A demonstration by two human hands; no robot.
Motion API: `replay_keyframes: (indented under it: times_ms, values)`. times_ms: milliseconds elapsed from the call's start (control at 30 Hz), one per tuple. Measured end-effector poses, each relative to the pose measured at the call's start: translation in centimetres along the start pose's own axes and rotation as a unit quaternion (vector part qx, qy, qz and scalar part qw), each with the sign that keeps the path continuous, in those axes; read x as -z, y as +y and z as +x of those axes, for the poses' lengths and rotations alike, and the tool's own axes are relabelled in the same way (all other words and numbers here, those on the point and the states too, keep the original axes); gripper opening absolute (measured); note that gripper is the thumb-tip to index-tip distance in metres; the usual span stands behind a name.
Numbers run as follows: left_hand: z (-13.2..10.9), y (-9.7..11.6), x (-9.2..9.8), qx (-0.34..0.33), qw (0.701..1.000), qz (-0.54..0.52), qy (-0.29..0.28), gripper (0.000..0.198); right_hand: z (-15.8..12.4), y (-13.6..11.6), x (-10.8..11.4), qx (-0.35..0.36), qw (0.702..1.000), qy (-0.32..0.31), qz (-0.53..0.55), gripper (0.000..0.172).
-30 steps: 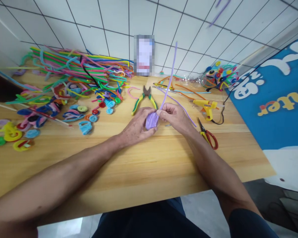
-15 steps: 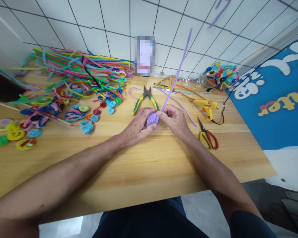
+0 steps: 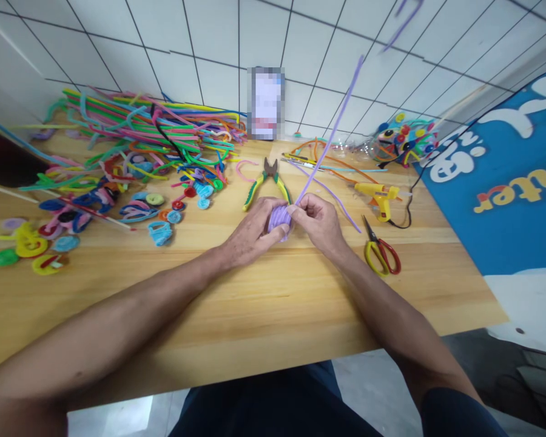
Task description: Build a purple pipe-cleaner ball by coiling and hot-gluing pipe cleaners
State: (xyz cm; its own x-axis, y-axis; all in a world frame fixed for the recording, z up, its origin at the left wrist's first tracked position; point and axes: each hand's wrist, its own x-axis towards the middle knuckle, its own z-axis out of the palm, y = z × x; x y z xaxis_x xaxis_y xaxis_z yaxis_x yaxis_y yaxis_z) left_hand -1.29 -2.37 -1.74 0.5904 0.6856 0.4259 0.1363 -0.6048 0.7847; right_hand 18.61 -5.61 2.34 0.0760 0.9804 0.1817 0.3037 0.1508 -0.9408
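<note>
My left hand [image 3: 253, 233] is closed around a coil of purple pipe cleaner [image 3: 279, 220], its thumb along the near side. At the coil's right edge, my right hand [image 3: 317, 220] pinches the same purple strand between thumb and fingers. The loose end of the strand [image 3: 334, 124] sticks up and to the right past my right hand. Just beyond my hands lie pliers [image 3: 269, 179] with green and yellow handles, jaws pointing away. Another purple pipe cleaner [image 3: 339, 206] rests on the table right of my right hand.
Scissors [image 3: 378, 249] and a yellow glue gun [image 3: 378, 199] with a black cord lie to the right. Bundled pipe cleaners [image 3: 136, 124] and coiled pieces [image 3: 159, 232] cover the left side. A phone [image 3: 266, 103] leans against the tiled wall. A bag of colourful bits [image 3: 404, 142] sits at the back right.
The free end of the purple strand has tipped slightly to the right. Both hands keep nearly the same place and hold on the purple coil.
</note>
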Motion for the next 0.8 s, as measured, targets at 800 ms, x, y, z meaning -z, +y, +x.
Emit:
replay_keyframes:
  times_ms: [800]
  values:
    - [0.08,0.03,-0.3,0.001,1.0,-0.002,0.02,0.039,-0.2,0.03,-0.01,-0.016,1.0,0.001,-0.002,0.037]
